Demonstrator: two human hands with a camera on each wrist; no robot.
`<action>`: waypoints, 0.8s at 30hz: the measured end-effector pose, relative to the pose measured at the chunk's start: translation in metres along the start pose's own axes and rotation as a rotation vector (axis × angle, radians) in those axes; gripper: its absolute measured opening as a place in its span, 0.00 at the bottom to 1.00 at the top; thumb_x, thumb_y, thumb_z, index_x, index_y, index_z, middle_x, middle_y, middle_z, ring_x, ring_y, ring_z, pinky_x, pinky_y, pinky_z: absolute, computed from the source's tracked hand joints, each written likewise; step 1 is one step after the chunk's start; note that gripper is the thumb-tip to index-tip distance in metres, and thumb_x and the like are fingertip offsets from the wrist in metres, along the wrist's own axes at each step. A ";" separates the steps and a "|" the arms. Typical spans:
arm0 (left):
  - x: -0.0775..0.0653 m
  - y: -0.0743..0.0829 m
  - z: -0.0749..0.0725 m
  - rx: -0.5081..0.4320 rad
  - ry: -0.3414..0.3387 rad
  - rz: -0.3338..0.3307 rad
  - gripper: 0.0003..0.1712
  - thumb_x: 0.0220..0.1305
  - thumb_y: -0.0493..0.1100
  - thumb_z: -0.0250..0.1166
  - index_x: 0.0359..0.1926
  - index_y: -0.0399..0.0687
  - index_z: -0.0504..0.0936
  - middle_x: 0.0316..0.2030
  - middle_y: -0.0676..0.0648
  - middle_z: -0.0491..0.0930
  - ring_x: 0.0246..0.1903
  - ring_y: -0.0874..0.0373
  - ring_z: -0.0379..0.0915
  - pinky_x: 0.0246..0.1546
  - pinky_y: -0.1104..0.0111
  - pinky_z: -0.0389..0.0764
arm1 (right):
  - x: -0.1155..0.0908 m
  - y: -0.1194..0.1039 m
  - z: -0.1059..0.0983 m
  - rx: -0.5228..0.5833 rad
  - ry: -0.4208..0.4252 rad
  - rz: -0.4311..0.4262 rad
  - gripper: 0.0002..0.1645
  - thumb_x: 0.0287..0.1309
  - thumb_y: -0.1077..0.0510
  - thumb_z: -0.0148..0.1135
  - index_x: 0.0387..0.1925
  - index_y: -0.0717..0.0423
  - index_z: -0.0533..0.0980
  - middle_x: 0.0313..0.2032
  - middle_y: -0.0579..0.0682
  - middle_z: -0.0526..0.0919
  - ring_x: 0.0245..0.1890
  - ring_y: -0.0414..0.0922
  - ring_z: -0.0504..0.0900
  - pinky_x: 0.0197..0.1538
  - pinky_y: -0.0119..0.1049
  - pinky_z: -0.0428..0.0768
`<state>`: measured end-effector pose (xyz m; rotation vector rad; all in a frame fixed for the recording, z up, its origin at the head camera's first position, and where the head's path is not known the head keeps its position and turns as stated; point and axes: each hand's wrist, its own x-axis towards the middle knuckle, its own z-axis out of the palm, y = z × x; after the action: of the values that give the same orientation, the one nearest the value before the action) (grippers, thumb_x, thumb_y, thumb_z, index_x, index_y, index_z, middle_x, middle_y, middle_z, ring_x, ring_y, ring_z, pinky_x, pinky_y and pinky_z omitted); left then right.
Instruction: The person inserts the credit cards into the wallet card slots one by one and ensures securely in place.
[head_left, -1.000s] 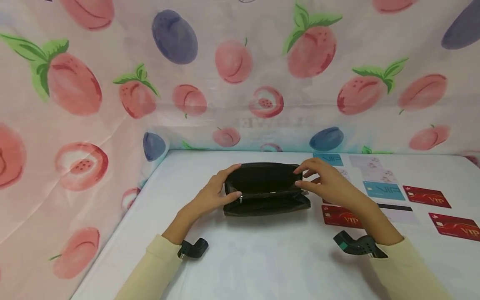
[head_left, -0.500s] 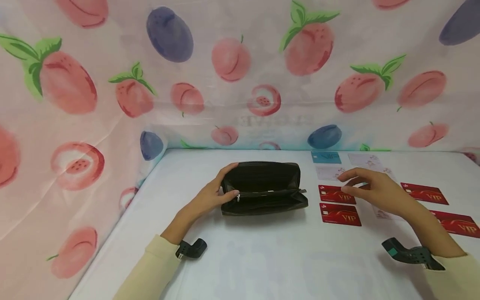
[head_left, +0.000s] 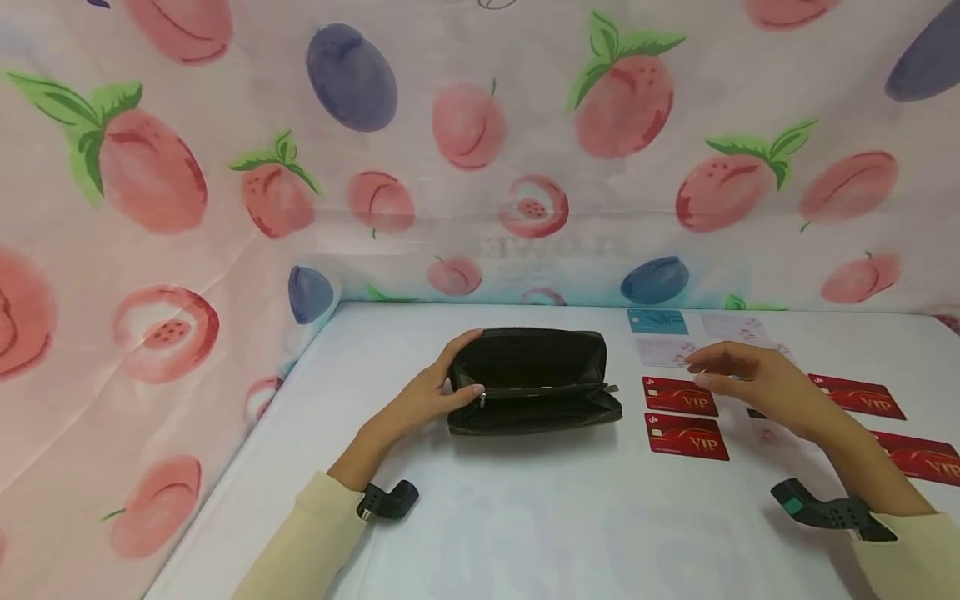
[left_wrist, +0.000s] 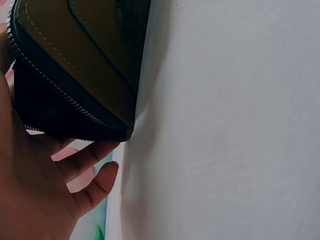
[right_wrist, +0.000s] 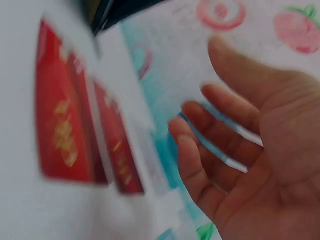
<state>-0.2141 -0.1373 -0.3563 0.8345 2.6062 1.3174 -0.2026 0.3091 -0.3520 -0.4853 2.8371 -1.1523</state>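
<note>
Wallet [head_left: 536,367] is gaping on the white table [head_left: 525,517], and I am gripping its left end with the left hand [head_left: 423,396], thumb and fingers clamped on it. I am hovering the right hand [head_left: 772,382], thumb and fingertips apart, near red cards [head_left: 686,437] showing "VIP" in gold. Farther back, a blue card [head_left: 657,322] is also reading "VIP". Faint lettering [head_left: 558,247] on the fruit-print cloth [head_left: 468,125] is escaping me.
</note>
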 end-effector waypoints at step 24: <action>0.006 -0.023 0.003 -0.045 -0.007 -0.007 0.42 0.67 0.55 0.60 0.72 0.83 0.44 0.72 0.62 0.44 0.68 0.46 0.51 0.60 0.43 0.58 | -0.039 0.016 0.025 -0.167 -0.003 0.020 0.34 0.42 0.43 0.76 0.53 0.47 0.77 0.39 0.49 0.73 0.36 0.46 0.69 0.33 0.31 0.71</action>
<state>-0.2277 -0.1427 -0.3752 0.8209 2.5624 1.3633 -0.1661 0.3146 -0.3843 -0.4644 2.9429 -0.9141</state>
